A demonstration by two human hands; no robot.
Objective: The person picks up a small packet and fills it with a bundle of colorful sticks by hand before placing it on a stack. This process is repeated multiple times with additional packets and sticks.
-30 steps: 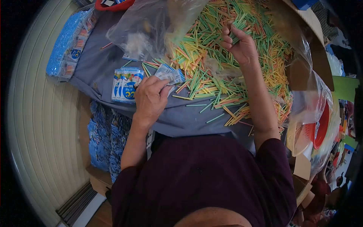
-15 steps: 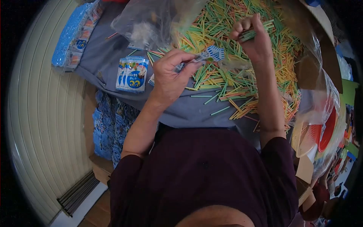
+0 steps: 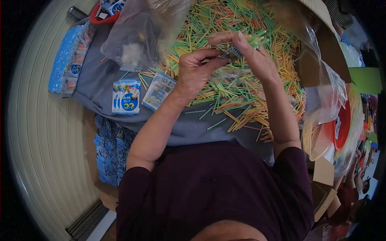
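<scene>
My left hand (image 3: 199, 72) pinches a small blue-and-white striped packet (image 3: 232, 51) between thumb and fingers. Most of that packet is hidden behind my hands. Close against it on the right, my right hand (image 3: 257, 60) is closed around a bunch of thin green and yellow sticks (image 3: 257, 39), whose ends poke out past the fingers. Under both hands spreads a big heap of thin green, yellow and orange sticks (image 3: 241, 96). Left of my left forearm lie a few overlapping printed packets (image 3: 128, 98) and a single packet (image 3: 158, 91) showing its back.
A crumpled clear plastic bag (image 3: 132, 40) lies beyond the packets. At the far left is a long bag of blue-edged packets (image 3: 69, 58), near a red basin (image 3: 96, 16). Boxes with blue wrappers (image 3: 106, 148) stand below the grey cloth (image 3: 94, 86). A red basket (image 3: 341, 128) is on the right.
My right hand has come left and down with the sticks, meeting the packet in my left hand. The view has shifted, and the single packet beside my left forearm now shows more.
</scene>
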